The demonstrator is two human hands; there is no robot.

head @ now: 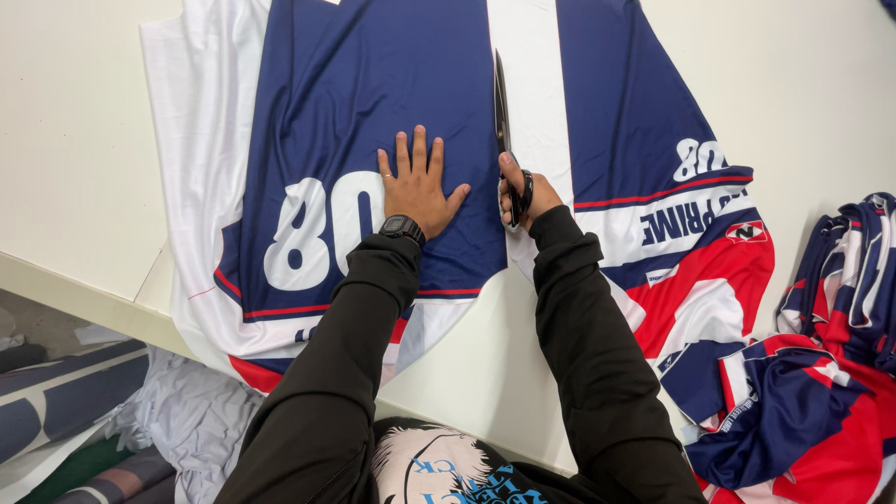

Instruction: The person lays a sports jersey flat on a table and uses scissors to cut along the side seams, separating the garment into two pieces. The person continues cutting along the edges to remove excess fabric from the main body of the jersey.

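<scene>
A printed sheet of navy, white and red fabric (355, 103) lies flat on a white table (75, 140). My left hand (418, 185) presses flat on the navy panel beside a large white number, fingers spread, a black watch on the wrist. My right hand (523, 194) grips black scissors (502, 112), whose long blades point away from me along the edge between the navy panel and a white strip. A second printed piece (672, 215) with navy, white and red areas lies to the right of the blades.
A heap of cut navy, red and white fabric pieces (821, 373) lies at the table's right. Below the table's left edge, grey and white cloth scraps (187, 420) and rolled material (65, 392) lie on the floor.
</scene>
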